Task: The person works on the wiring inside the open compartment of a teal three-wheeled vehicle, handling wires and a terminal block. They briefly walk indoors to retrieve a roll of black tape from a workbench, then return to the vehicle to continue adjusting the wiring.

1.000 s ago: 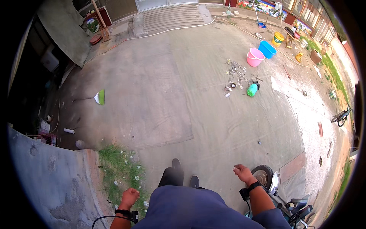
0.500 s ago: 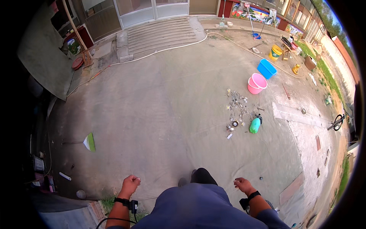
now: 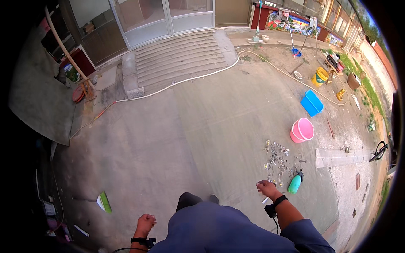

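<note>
Moved forward across the concrete yard (image 3: 177, 139) since the earlier frames: steps (image 3: 181, 59) and glass doors (image 3: 162, 17) now higher and fuller in view, green broom (image 3: 102, 201) slid down to the lower left, scatter of small metal parts (image 3: 278, 158) drawn in close to the right hand.

Right hand (image 3: 266, 188) out ahead at the lower right, dark watch on the wrist, fingers loosely curled together; holding nothing as far as can be told, though too small to be sure. Just beyond it, the metal parts strewn on the concrete, near but apart from the fingertips. Green bottle (image 3: 295, 184) lying tilted just beside the hand, on its right, at the near edge of the scatter.

Left hand (image 3: 145, 222) low at the bottom edge, closed into a fist, fingers pressed together, dark band on the wrist, well apart from the broom to its left. Blue-clad body filling the lower middle, one dark shoe (image 3: 188, 199) showing ahead of it.

Farther right: pink bucket (image 3: 302, 130) beyond the parts, blue tub (image 3: 312, 102) past that, yellow bucket (image 3: 319, 76) farther still. White hose (image 3: 202, 76) snaking from the left wall, past the foot of the steps, toward the buckets. Bicycle wheel (image 3: 378, 151) at the far right rim.
</note>
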A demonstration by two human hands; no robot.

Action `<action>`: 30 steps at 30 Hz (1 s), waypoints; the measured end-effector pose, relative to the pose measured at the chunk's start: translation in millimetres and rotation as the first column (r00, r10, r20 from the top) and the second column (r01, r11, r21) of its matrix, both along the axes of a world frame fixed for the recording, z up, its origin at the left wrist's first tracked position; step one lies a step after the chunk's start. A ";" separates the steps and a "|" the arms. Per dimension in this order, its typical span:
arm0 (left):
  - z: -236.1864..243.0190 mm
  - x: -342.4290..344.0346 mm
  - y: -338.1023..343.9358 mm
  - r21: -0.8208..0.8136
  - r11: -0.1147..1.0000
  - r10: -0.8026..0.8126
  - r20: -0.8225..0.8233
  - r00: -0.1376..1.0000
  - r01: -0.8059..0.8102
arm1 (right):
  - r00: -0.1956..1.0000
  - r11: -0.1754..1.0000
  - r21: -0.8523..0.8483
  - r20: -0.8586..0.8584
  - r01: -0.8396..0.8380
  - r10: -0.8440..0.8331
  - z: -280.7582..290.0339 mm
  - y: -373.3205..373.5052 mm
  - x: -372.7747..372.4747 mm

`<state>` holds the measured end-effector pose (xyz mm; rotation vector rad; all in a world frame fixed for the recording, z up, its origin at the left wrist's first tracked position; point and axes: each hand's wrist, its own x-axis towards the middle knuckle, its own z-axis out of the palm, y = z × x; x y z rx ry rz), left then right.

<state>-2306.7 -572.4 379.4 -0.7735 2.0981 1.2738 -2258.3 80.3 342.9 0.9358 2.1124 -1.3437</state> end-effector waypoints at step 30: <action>15.9 -1174.6 253.2 -0.358 0.882 -0.374 -0.139 0.917 0.306 | 0.992 0.985 -0.122 0.032 0.125 -0.122 6.7 240.2 -1112.2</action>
